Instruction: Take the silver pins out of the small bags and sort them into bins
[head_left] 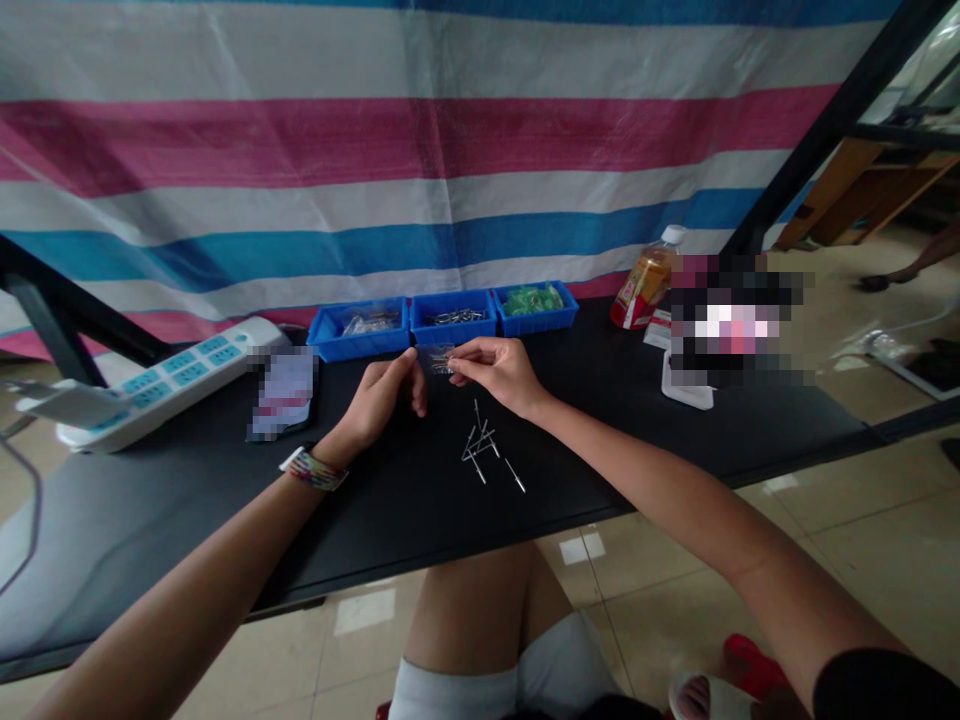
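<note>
Between my two hands a small clear plastic bag (433,358) is stretched, with small shiny pieces showing near its right side. My left hand (384,392) pinches the bag's left edge between thumb and forefinger, the other fingers curled. At the right edge, my right hand (501,368) is closed in a pinch; whether it also holds a small piece cannot be made out. Several thin metal pins (481,450) lie loosely crossed on the black table (420,500), below my hands.
Behind the hands stand a blue bin with clear bags (315,335), a blue bin with metal parts (450,333) and a blue bin with green packets (536,322). A power strip (172,385) and phone (285,390) lie left; a bottle (643,285) stands right.
</note>
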